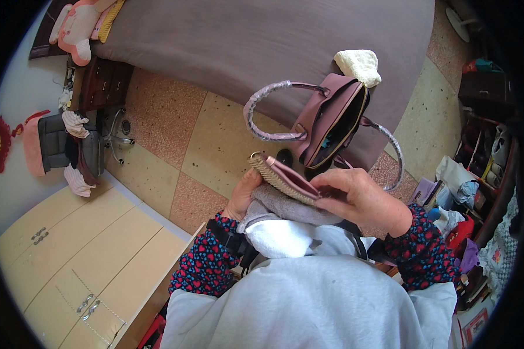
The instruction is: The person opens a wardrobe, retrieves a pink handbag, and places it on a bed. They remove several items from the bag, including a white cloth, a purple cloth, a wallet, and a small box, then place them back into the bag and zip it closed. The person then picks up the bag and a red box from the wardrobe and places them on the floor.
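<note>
Between my two hands is a small woven pouch [284, 181] with a pink zip edge and a metal ring, its top unzipped. My left hand [244, 194] grips its ringed end together with a grey cloth [279, 205]. At the pouch's other end, my right hand [353, 194] has fingers and thumb on the rim near the zip. Just beyond, a pink handbag [314, 118] stands unzipped at the bed's edge, its handles wrapped in clear plastic; something teal shows inside. Behind it lies a folded cream cloth [358, 65].
A bed with a grey-brown sheet [244, 39] spans the far side. Cream cabinets [83, 261] stand at the left, near an office chair [56, 144] draped with clothes. Shelves with shoes and bags [484, 157] line the right. The floor is tiled.
</note>
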The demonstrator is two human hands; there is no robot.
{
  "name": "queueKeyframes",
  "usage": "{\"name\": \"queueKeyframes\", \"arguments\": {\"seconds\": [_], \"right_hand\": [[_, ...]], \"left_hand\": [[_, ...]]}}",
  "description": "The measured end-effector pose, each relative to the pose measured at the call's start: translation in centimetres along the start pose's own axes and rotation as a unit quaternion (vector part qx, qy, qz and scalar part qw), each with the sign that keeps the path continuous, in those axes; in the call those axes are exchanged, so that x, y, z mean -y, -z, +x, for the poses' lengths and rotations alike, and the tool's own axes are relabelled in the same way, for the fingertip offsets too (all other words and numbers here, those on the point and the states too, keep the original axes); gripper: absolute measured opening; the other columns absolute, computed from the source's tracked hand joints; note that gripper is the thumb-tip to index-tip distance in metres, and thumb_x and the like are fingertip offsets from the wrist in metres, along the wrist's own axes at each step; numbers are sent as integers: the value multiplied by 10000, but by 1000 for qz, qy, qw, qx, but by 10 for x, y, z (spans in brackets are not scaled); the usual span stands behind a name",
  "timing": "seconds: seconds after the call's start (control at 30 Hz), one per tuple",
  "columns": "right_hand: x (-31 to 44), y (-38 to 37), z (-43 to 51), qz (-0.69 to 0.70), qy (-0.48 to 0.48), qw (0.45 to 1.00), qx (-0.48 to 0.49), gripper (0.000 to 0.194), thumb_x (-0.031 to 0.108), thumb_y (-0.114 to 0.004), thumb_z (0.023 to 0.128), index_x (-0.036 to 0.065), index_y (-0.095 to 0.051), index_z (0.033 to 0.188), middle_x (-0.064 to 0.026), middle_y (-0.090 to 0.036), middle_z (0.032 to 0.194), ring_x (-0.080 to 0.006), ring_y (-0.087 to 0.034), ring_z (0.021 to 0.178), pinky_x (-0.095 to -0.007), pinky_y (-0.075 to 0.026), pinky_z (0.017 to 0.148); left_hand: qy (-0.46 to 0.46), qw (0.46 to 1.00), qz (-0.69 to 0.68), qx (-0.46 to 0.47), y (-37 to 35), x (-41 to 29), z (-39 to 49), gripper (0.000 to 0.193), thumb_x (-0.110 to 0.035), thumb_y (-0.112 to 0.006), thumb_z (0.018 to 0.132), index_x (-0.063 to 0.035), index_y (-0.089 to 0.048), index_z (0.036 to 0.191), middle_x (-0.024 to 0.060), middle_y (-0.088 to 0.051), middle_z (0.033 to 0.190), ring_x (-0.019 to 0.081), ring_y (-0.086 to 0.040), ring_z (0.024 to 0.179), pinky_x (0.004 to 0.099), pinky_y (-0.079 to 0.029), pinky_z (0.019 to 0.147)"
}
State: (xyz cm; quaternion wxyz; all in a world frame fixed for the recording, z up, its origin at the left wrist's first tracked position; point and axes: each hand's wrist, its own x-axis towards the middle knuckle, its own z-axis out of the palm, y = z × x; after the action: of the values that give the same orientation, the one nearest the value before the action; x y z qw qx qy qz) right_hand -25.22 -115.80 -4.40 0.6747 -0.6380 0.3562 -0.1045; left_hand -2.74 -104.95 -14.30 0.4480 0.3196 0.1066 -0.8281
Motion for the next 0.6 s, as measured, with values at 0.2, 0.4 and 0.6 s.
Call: {"name": "queueKeyframes", "arguments": {"seconds": [0.2, 0.4, 0.6], "right_hand": [[-20, -6, -5, 238, -182, 951, -80, 161, 57, -604, 831, -41, -613, 958, -39, -624, 821, -70, -560, 719, -226, -506, 617], [-41, -19, 7, 431, -156, 859, -228, 166, 97, -598, 851, 2, -562, 982, -38, -614, 882, -87, -583, 757, -216, -511, 603], [-39, -43, 16, 425, -132, 866, -230, 135, 69, -582, 856, -10, -558, 962, -47, -608, 859, -93, -575, 708, -221, -503, 601]], "left_hand": [[106, 994, 22, 21, -26, -10, 3, 415, -108, -658, 804, 1, -499, 1172, 116, -580, 1108, 182, -596, 954, 310, -506, 823], [181, 942, 282, 36, -29, -2, 5, 541, -249, -682, 796, 10, -456, 1214, 101, -581, 1077, 139, -587, 916, 278, -472, 824], [77, 969, 233, 39, -33, 6, 12, 595, -555, -399, 890, -33, -476, 1164, 74, -556, 916, 181, -574, 775, 294, -472, 695]]}}
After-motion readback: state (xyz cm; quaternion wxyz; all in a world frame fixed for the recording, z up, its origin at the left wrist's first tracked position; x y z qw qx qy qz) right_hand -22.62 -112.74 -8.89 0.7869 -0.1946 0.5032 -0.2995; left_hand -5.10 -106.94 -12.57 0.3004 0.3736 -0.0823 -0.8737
